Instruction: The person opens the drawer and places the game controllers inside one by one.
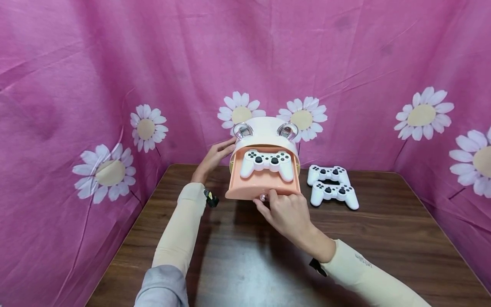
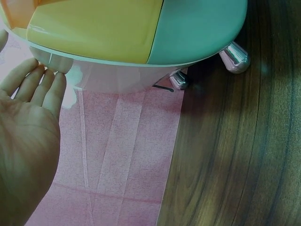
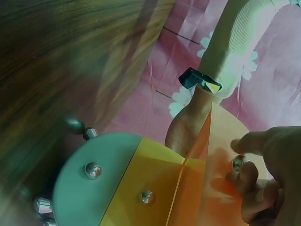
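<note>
A small rounded cabinet (image 1: pixel 264 126) with a white shell and two silver rings on top stands at the back of the table. Its peach top drawer (image 1: pixel 253 182) is pulled out, and a white game controller (image 1: pixel 267 156) lies inside. My right hand (image 1: pixel 290 213) pinches the silver drawer knob (image 3: pixel 238 163) between thumb and fingers. With straight fingers, my left hand (image 1: pixel 212 161) rests against the cabinet's left side; the left wrist view shows its fingertips at the shell. Below the peach drawer are a yellow drawer (image 3: pixel 136 183) and a green drawer (image 3: pixel 89 193), both closed.
Two more white controllers, a rear one (image 1: pixel 327 171) and a front one (image 1: pixel 333 192), lie right of the cabinet. Short silver feet (image 2: pixel 235 57) hold the cabinet above the wooden table (image 1: pixel 238 256). A pink flowered curtain (image 1: pixel 199 55) hangs behind and at both sides.
</note>
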The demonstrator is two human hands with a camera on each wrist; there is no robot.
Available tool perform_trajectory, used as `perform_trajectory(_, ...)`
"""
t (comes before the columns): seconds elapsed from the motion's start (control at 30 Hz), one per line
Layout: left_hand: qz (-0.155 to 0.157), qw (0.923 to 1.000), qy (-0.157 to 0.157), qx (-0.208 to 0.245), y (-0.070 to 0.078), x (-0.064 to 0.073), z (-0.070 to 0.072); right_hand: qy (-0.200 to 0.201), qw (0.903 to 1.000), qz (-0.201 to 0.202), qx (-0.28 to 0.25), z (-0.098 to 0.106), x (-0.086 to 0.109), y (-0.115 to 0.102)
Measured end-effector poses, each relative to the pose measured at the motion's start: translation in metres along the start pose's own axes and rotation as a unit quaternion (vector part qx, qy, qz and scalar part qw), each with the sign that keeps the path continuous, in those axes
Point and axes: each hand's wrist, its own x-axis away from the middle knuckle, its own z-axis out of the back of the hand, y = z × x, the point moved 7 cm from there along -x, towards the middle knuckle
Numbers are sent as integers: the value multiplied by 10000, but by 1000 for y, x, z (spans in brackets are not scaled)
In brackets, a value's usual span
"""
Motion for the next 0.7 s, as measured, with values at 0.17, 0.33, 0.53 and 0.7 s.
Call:
perform_trajectory(0.17,46,9997,24,-255,0,1,2,108,9999,68,-1,-1,-2,0)
perform_trajectory(0.33,105,9995,18,-296,-1,0,2,267,9996,104,-70,-1,-4,1)
perform_trajectory(0.53,97,9998,23,-188,-2,-1,1,293,9996,20,-23,-3,-8,6)
perform_trajectory(0.7,-45,9999,44,-160,-2,-1,1,131,9999,15,-26,-6,-13,9)
